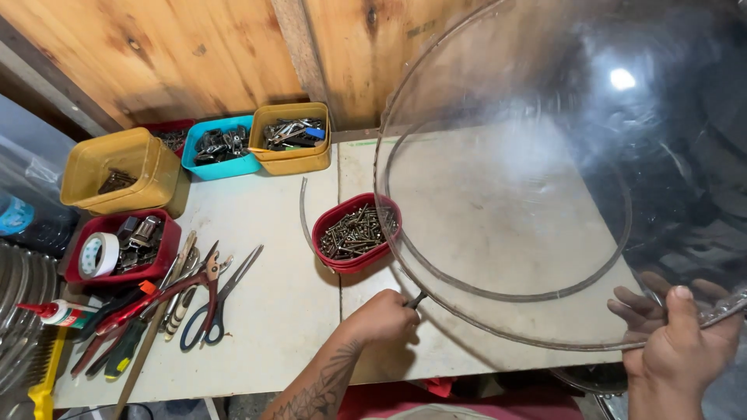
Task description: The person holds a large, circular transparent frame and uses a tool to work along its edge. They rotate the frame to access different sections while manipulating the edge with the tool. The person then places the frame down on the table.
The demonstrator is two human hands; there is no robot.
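A large clear plastic dome [560, 155] is held tilted over the right half of the white table [264, 311]. My right hand [677, 342] grips its rim at the lower right, thumb on top and fingers seen through the plastic. My left hand [381, 317] is closed around a thin dark tool [415, 299] whose tip touches the dome's lower left rim. A red tub of screws [354, 232] sits just left of the dome's edge.
Yellow [117, 171], blue [222, 148] and yellow [292, 136] tubs of hardware line the wooden back wall. A red tray with a tape roll [117, 249], pliers, scissors [214, 307] and screwdrivers lie at the left. A glue tube [58, 313] is at the far left.
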